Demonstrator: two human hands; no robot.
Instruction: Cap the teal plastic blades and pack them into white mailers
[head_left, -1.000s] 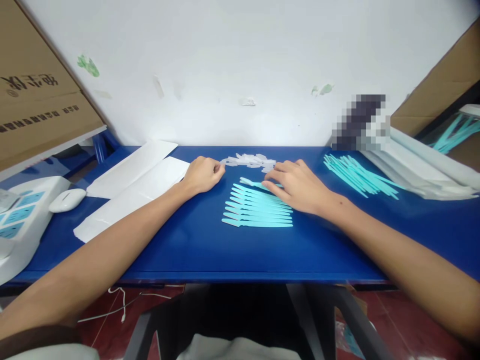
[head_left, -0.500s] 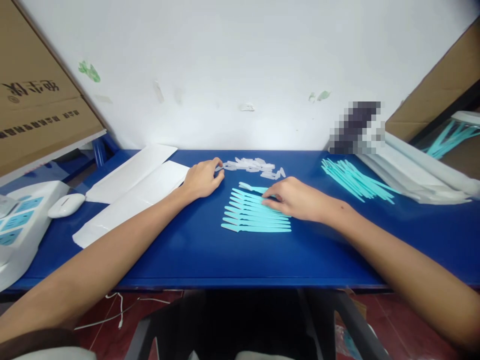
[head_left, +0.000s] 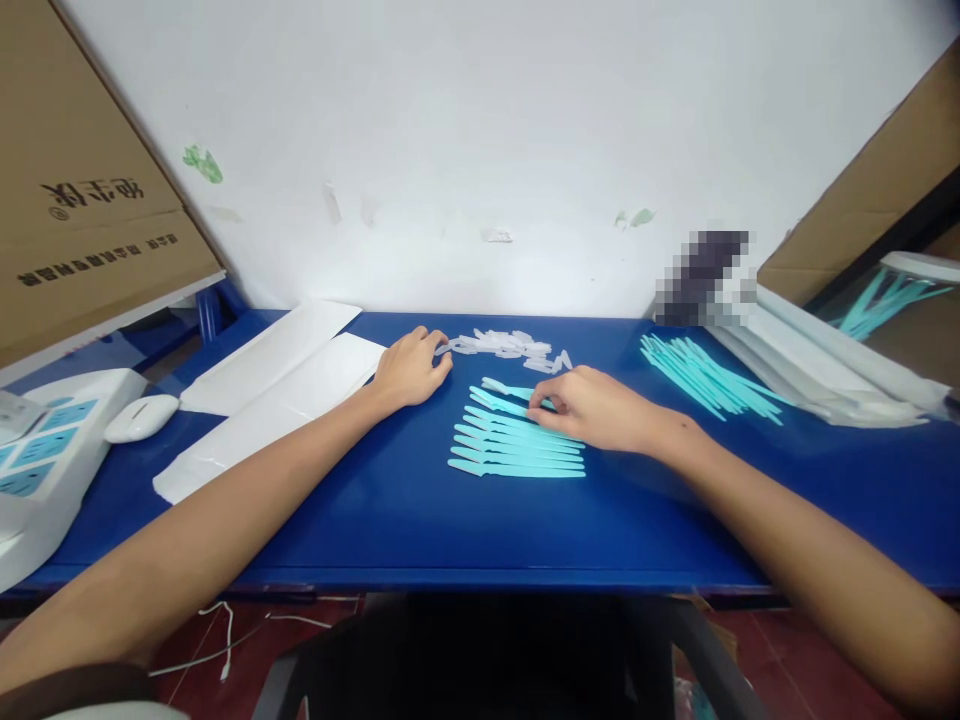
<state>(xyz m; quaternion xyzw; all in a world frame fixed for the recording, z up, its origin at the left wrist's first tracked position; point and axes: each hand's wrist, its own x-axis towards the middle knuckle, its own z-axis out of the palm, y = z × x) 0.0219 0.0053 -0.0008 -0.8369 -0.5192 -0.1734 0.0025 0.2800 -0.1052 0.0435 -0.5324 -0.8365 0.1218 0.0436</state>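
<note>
A row of teal plastic razor handles (head_left: 516, 441) lies side by side in the middle of the blue table (head_left: 420, 510). My right hand (head_left: 592, 408) rests on the far end of that row, fingers curled and pinching one teal handle (head_left: 504, 400) whose tip is lifted a little. My left hand (head_left: 409, 366) sits to the left of the row, fingers closed, its fingertips at the edge of a small pile of clear plastic caps (head_left: 510, 347). Whether it holds a cap I cannot make out.
A loose heap of teal handles (head_left: 701, 374) lies at the right, beside stacked white trays (head_left: 817, 365). White paper sleeves (head_left: 270, 385) lie at the left, then a white mouse (head_left: 141, 417) and a white device (head_left: 37, 450). Cardboard boxes (head_left: 82, 230) flank both sides.
My right hand has drawn back from the caps onto the row and pinched one teal handle, lifting its tip. My left hand has stayed put by the caps.
</note>
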